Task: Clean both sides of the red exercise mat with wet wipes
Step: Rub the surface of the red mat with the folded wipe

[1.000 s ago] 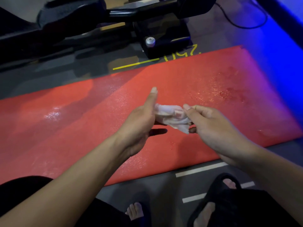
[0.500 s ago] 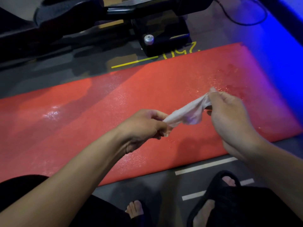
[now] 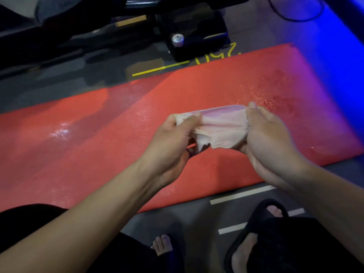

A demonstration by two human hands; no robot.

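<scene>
Both hands up over the red exercise mat [image 3: 118, 138] on the floor: left hand [image 3: 169, 142] and right hand [image 3: 269, 138] pinch the wet wipe [image 3: 222, 129] by its ends, spreading it. Best pull evenly, flatten fully, then wipe.

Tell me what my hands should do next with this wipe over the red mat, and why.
Probably lower the wet wipe flat onto the red mat and start wiping. The left hand and right hand each grip an end, stretched open above the mat, not touching it.
</scene>
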